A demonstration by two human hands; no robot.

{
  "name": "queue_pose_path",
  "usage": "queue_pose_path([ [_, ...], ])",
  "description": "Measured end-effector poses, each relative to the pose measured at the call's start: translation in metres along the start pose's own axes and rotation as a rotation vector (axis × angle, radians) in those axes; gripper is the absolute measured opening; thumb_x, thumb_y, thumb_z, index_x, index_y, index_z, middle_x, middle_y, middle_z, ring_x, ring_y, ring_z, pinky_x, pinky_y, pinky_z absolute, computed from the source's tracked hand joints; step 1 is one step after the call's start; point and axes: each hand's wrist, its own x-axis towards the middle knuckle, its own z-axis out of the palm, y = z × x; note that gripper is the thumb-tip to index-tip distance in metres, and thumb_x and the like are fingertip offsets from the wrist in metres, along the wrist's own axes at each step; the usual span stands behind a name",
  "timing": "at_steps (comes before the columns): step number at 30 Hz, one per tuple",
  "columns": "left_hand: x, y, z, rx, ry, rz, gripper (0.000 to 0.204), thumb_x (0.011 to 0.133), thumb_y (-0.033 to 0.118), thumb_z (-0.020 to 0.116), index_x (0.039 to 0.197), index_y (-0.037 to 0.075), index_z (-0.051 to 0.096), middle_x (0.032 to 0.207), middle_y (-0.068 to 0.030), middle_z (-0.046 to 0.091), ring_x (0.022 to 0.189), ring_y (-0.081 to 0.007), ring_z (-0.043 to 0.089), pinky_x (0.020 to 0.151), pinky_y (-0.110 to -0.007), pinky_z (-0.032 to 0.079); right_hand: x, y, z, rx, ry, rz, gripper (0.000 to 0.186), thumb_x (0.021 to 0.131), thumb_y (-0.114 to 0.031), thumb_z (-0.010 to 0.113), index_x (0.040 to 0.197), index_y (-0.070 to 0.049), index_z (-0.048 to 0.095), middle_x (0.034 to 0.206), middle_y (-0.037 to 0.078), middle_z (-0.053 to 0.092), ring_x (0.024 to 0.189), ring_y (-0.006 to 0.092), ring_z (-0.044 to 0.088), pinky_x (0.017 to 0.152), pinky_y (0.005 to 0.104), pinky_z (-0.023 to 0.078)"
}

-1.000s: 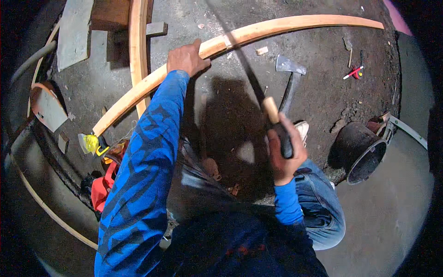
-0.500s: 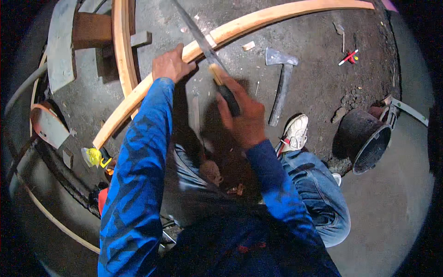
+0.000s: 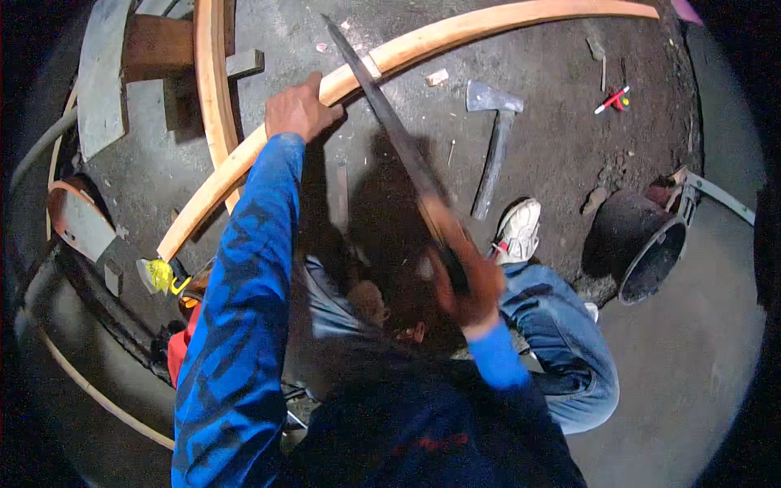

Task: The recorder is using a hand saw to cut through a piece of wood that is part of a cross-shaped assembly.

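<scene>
A long wooden strip [image 3: 455, 31] runs from lower left to upper right. My left hand [image 3: 297, 112] presses down on it, fingers bent over its far edge and thumb at the near side. In my right hand [image 3: 468, 285] is the handle of a handsaw [image 3: 394, 130], blurred by motion, close to my right knee. Its blade crosses the strip just right of my left hand, beside a pale notch or joint, and the tip sticks out beyond the far edge. The left end of the strip passes over a second wooden strip [image 3: 214, 98].
An axe [image 3: 495, 130] lies right of the saw. Farther right are a red-and-white marker-like item [image 3: 614, 101] and a black bucket [image 3: 651, 259] on its side. A grey board [image 3: 104, 89] stands at upper left. A yellow item [image 3: 161, 276] lies near my left sleeve.
My right hand has drawn the saw back toward me and to the right, so less of the blade reaches past the strip. The left hand stays on the wood.
</scene>
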Motion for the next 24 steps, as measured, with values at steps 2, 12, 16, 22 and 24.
queue_pose_path([
  [2, -0.001, -0.001, 0.002, -0.007, -0.045, -0.036, 0.061, 0.076, 0.053, 0.08, 0.118, 0.011, 0.065, 0.103, -0.0233, 0.075, 0.101, -0.0418, 0.072, 0.089, -0.053, 0.056, -0.015, -0.004, -0.013, -0.03, -0.123, 0.017, 0.059, 0.09, -0.012, 0.069, 0.147, -0.013, 0.053, 0.133, 0.021, 0.065, 0.121, 0.0386, 0.064, 0.1, 0.0451, 0.053],
  [12, -0.003, -0.002, 0.005, -0.01, 0.059, 0.035, 0.058, 0.077, 0.05, 0.08, 0.117, 0.012, 0.064, 0.104, -0.0212, 0.076, 0.1, -0.0412, 0.072, 0.086, -0.052, 0.057, -0.004, -0.011, -0.014, -0.079, 0.049, -0.074, 0.053, 0.087, -0.011, 0.077, 0.138, -0.012, 0.063, 0.114, 0.022, 0.074, 0.096, 0.0343, 0.076, 0.08, 0.0403, 0.059],
  [16, -0.002, 0.0, 0.004, -0.014, 0.019, 0.016, 0.059, 0.077, 0.05, 0.08, 0.118, 0.01, 0.064, 0.101, -0.0206, 0.076, 0.099, -0.0399, 0.073, 0.085, -0.051, 0.057, 0.027, -0.013, 0.0, 0.0, 0.094, -0.076, 0.049, 0.087, -0.015, 0.078, 0.135, -0.012, 0.065, 0.112, 0.021, 0.074, 0.097, 0.0328, 0.076, 0.082, 0.038, 0.06],
  [22, 0.001, 0.0, 0.001, -0.001, -0.079, -0.022, 0.059, 0.077, 0.049, 0.079, 0.121, 0.013, 0.067, 0.104, -0.0201, 0.076, 0.102, -0.0401, 0.072, 0.088, -0.052, 0.056, 0.039, 0.007, 0.039, -0.121, 0.094, 0.003, 0.042, 0.092, -0.019, 0.071, 0.133, -0.017, 0.064, 0.122, 0.013, 0.072, 0.102, 0.0349, 0.072, 0.077, 0.0433, 0.059],
  [24, 0.001, -0.001, 0.003, -0.019, 0.053, 0.037, 0.056, 0.078, 0.05, 0.079, 0.119, 0.013, 0.066, 0.104, -0.0198, 0.076, 0.102, -0.0399, 0.072, 0.088, -0.052, 0.056, 0.011, 0.016, 0.016, -0.134, 0.104, -0.044, 0.045, 0.092, -0.017, 0.071, 0.136, -0.017, 0.063, 0.125, 0.014, 0.071, 0.101, 0.035, 0.072, 0.077, 0.0426, 0.059],
])
